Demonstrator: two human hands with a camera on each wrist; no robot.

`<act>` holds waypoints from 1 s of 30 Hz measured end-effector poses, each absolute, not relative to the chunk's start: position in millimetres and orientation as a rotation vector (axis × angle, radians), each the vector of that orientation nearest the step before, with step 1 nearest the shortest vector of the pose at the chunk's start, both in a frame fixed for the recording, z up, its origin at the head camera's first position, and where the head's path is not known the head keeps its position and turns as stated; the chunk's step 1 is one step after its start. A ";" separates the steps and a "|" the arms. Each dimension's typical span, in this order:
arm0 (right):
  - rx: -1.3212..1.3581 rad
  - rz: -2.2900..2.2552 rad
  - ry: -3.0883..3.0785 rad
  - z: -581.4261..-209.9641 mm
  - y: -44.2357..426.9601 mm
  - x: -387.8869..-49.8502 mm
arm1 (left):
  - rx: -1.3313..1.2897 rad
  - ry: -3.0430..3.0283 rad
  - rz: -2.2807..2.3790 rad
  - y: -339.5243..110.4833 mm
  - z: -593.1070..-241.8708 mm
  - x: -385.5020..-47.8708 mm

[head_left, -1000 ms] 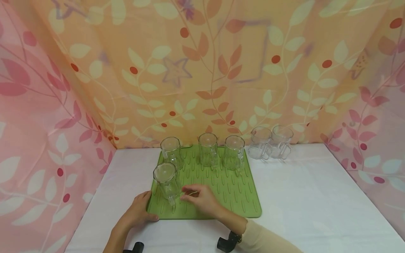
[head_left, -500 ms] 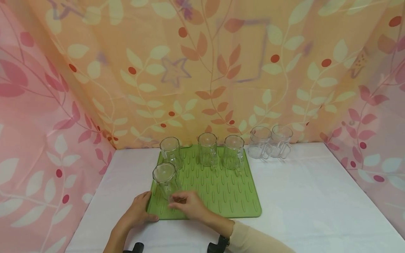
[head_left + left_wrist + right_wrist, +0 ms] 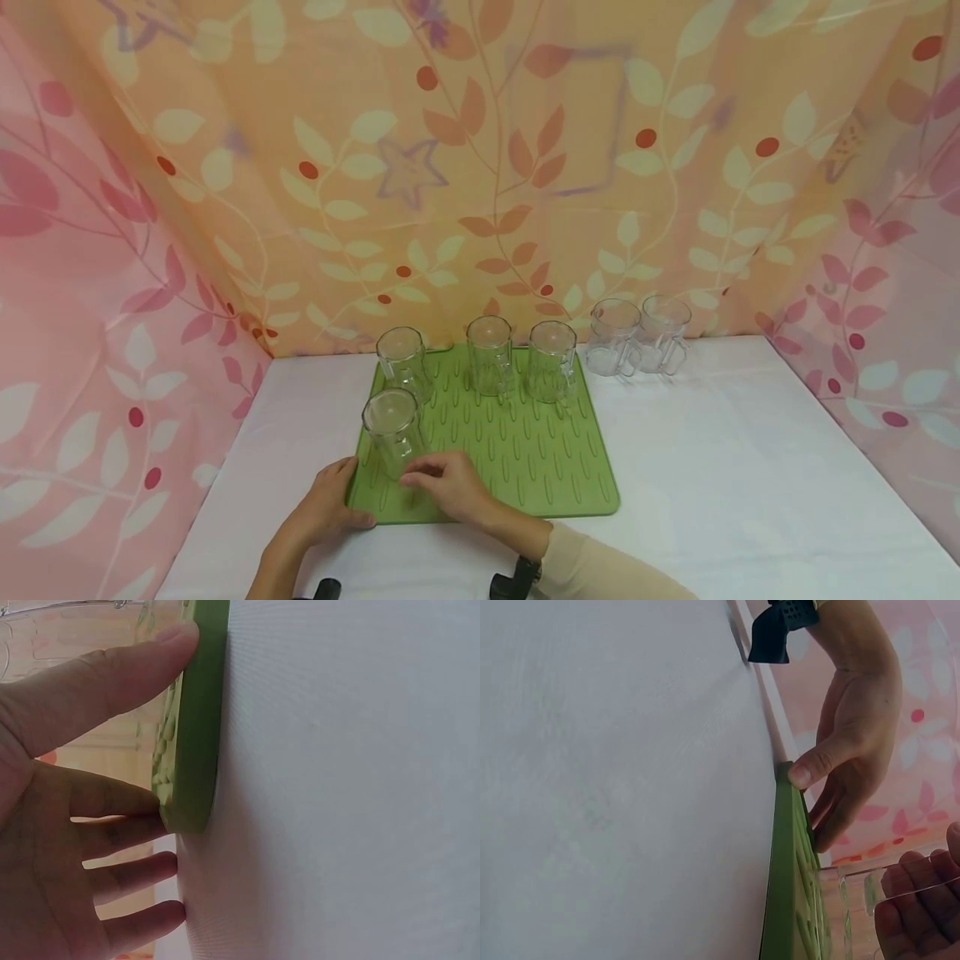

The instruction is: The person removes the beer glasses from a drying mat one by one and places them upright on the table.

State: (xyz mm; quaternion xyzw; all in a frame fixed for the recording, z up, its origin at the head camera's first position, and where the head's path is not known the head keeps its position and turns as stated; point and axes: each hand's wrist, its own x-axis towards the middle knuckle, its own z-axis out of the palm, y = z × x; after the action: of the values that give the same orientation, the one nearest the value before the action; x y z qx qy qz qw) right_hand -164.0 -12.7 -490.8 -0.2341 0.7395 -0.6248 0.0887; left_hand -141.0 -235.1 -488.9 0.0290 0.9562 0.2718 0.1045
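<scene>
The right hand point(image 3: 452, 490) pinches the handle side of the front-left clear glass mug point(image 3: 392, 423), which stands on the green ridged mat point(image 3: 540, 471). In the right wrist view its curled fingers point(image 3: 922, 896) are at the mug's handle point(image 3: 871, 894); the exact contact is partly hidden. At the mat's front-left corner is the left hand point(image 3: 321, 502), thumb on the front edge and fingers along the left side. The left wrist view shows this hand point(image 3: 82, 817) with fingers spread and nearly straight, thumb resting on the mat point(image 3: 201, 727).
Behind the held mug, another mug point(image 3: 403, 358) stands at the mat's back left. Two more, one at the back middle point(image 3: 489, 354) and one at the back right point(image 3: 552, 360), share the mat. Two mugs point(image 3: 613, 337) point(image 3: 663, 335) stand on the white table point(image 3: 750, 467) before the patterned curtain.
The right hand has moved left and slightly toward the front, from beside the front-left mug to its handle, and has taken hold there. The left hand stays at the mat corner.
</scene>
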 end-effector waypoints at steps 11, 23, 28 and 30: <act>-0.783 -1.877 2.299 -492.8 1.1 -170.2 | 0.086 2.815 0.803 -234.4 -488.7 -140.5; -0.846 -1.926 2.490 -488.6 13.7 -176.2 | 0.073 2.818 0.776 -234.7 -487.3 -140.6; -0.886 -1.934 2.563 -490.3 15.3 -176.6 | 0.075 2.817 0.782 -234.3 -488.6 -140.4; -0.908 -1.929 2.607 -491.2 15.8 -177.3 | 0.072 2.814 0.785 -233.7 -488.6 -140.3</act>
State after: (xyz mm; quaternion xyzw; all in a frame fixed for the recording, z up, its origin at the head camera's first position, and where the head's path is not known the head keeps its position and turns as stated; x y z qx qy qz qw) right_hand -177.3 15.8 -491.2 -0.2679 0.7692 -0.5691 -0.1130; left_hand -140.3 -233.7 -488.6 0.0246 0.9572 0.2670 0.1093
